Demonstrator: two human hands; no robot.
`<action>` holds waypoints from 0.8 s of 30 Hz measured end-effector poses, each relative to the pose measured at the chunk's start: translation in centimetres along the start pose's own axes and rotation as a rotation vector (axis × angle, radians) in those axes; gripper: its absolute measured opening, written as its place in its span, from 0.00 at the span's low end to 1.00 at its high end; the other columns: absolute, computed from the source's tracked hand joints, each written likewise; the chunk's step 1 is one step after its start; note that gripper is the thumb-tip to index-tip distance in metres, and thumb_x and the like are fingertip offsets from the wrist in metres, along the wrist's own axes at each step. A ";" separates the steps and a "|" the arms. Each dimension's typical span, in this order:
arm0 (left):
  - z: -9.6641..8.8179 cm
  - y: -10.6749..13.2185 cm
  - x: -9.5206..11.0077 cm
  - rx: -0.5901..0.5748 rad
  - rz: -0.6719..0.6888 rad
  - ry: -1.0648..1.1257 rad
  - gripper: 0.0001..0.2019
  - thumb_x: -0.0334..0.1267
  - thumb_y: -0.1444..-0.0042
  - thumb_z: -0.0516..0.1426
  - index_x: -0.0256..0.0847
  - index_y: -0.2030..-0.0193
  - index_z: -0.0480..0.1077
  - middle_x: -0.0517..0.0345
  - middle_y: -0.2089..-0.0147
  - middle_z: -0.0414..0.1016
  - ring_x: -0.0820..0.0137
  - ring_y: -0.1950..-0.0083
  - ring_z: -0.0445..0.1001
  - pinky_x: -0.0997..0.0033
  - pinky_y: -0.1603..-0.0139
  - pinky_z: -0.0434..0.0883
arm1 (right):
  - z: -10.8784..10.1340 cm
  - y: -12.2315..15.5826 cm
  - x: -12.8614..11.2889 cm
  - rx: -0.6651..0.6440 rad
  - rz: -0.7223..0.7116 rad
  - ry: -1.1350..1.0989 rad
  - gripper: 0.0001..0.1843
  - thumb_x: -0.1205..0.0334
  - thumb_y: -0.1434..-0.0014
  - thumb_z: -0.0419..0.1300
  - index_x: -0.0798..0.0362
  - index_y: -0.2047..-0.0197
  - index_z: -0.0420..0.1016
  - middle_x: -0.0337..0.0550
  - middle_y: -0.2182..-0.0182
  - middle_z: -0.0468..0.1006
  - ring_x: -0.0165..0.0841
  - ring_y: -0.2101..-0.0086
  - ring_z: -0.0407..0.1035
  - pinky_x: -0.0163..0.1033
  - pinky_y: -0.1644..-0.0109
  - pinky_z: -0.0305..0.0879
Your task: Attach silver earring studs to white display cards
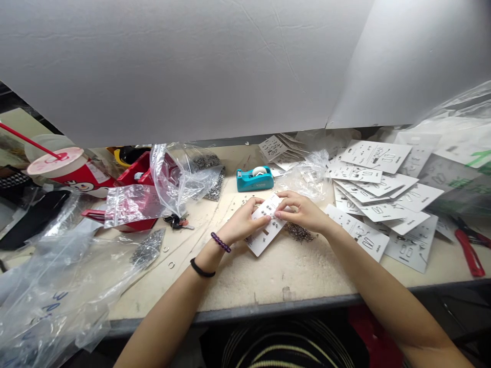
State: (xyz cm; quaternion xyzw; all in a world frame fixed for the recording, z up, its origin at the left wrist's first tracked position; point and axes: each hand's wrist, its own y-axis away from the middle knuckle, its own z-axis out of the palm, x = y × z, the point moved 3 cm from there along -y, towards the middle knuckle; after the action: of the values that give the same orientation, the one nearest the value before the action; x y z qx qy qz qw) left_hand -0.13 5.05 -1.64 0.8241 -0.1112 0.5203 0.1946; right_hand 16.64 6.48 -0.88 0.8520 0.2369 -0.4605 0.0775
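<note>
A white jewelry card (264, 239) with several small studs on its face is tilted between my two hands over the table. My left hand (247, 221) grips the card from the left, thumb on its face. On the other side, my right hand (297, 208) pinches near the card's upper right, its fingertips close to the studs. Whether a tiny piece sits between those fingertips is too small to see. A pile of small dark metal pieces (301, 233) lies under my right hand. Just beyond the hands stands a teal tape dispenser (253, 180).
Filled jewelry cards (376, 191) lie heaped at the right, near red-handled pliers (470, 253). Clear plastic bags (57, 291) spread over the left side. A red and white cup (72, 174) with a straw leans there. Two rings (171, 265) and keys (178, 222) lie left of my hands.
</note>
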 end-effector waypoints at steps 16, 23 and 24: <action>0.4 -0.1 -0.1 0.026 0.008 -0.006 0.21 0.37 0.51 0.54 0.37 0.50 0.58 0.52 0.57 0.69 0.67 0.61 0.71 0.70 0.66 0.68 | 0.4 0.0 -0.3 0.090 -0.007 0.102 0.06 0.61 0.50 0.60 0.52 0.77 0.73 0.44 0.56 0.70 0.37 0.55 0.64 0.42 0.50 0.57; 0.6 -0.1 -0.1 0.037 0.003 -0.023 0.17 0.36 0.49 0.51 0.38 0.51 0.59 0.53 0.56 0.69 0.69 0.63 0.70 0.71 0.67 0.68 | 0.5 -0.1 0.0 0.062 0.044 0.054 0.06 0.63 0.52 0.60 0.53 0.78 0.72 0.44 0.58 0.69 0.36 0.56 0.65 0.43 0.51 0.58; 0.7 0.0 -0.1 0.026 -0.006 0.000 0.17 0.36 0.49 0.51 0.38 0.51 0.58 0.53 0.58 0.69 0.69 0.64 0.71 0.72 0.69 0.68 | 0.6 -0.1 0.0 0.055 0.049 0.044 0.06 0.63 0.52 0.60 0.53 0.79 0.72 0.44 0.58 0.69 0.36 0.57 0.65 0.42 0.51 0.58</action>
State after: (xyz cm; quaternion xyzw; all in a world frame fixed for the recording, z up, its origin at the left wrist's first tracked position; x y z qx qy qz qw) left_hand 0.38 4.77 -2.04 0.8267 -0.1019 0.5212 0.1857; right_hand 16.17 6.39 -1.20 0.8693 0.2051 -0.4458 0.0599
